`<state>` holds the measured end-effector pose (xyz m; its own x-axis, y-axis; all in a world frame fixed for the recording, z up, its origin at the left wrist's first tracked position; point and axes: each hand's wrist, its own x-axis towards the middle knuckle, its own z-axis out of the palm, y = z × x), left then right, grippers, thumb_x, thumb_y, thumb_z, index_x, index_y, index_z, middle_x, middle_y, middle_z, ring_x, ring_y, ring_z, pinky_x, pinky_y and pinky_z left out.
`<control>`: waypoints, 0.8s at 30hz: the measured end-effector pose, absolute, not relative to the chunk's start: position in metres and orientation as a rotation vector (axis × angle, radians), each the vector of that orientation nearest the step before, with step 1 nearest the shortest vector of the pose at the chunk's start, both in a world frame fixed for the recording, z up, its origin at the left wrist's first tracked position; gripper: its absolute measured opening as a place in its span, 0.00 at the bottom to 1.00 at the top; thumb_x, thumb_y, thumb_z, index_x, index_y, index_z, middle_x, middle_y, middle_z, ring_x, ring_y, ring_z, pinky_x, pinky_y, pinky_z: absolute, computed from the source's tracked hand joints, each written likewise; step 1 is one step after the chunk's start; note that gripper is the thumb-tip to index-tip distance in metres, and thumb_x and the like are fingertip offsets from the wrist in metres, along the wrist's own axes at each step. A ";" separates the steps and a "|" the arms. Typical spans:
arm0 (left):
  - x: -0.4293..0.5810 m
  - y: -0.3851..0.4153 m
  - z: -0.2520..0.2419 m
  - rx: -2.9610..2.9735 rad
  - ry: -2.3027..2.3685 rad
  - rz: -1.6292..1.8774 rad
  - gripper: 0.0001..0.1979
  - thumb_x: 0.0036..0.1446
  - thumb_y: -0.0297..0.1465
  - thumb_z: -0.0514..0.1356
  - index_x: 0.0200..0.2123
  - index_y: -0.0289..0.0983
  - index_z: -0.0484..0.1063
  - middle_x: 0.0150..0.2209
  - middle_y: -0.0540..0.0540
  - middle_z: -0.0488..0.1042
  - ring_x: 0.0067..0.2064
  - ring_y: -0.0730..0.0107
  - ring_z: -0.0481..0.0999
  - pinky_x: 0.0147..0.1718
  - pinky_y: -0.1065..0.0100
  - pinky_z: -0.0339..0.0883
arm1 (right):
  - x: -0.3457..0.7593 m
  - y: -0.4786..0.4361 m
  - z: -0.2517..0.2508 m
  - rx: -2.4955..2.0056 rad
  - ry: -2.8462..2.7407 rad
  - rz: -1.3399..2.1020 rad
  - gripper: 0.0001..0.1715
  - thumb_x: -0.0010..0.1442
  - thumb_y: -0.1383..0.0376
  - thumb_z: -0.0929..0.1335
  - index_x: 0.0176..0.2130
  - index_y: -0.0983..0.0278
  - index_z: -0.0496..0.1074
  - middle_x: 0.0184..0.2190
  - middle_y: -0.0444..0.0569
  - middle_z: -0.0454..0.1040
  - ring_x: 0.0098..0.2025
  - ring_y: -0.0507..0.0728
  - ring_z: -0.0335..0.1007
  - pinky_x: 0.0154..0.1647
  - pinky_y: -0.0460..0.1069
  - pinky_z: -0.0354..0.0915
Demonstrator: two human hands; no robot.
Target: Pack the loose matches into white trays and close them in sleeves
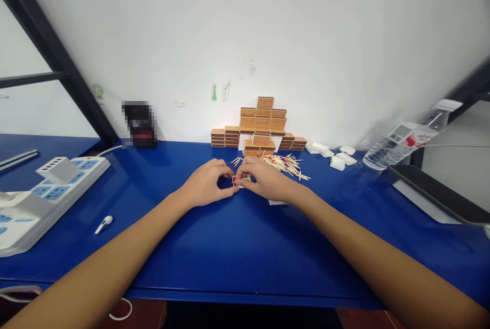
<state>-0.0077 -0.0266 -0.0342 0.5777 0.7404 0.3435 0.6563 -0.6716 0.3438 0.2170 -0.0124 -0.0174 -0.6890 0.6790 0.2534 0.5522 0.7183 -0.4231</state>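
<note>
My left hand [209, 182] curves round the near left end of a small open matchbox tray [245, 181], with thumb and forefinger on its sides. Over the tray, my right hand [262, 177] has thumb and fingertips pinched together; what lies between them is too small to tell. Some red shows inside the tray by the fingertips, and the right hand covers part of it. Just behind the right hand lies a loose pile of red-tipped matchsticks [285, 163]. A few stray matchsticks [236, 161] rest behind the left fingers. Under the right wrist, a white flat piece [278, 202] partly shows.
Stacked matchboxes [263, 123] form a stepped structure against the wall. To its right are several white tray-like pieces [337, 162], an earbud case [347, 150], a tilted water bottle [409, 137] and a phone [440, 194]. Leftward lie an earbud [103, 224] and a power strip [57, 194].
</note>
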 end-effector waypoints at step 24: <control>-0.006 -0.028 -0.033 2.599 1.172 0.702 0.14 0.61 0.44 0.67 0.44 0.41 0.79 0.40 0.45 0.76 0.43 0.60 0.74 0.45 0.58 0.70 | 0.233 0.031 -0.036 -0.996 -2.565 0.229 0.08 0.69 0.68 0.67 0.37 0.62 0.75 0.40 0.52 0.71 0.47 0.62 0.65 0.48 0.54 0.63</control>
<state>-0.0062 -0.0280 -0.0328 0.5715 0.7479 0.3377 0.6504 -0.6637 0.3694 0.2331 0.0306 -0.0362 -0.6772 0.6773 0.2874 0.6156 0.7356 -0.2827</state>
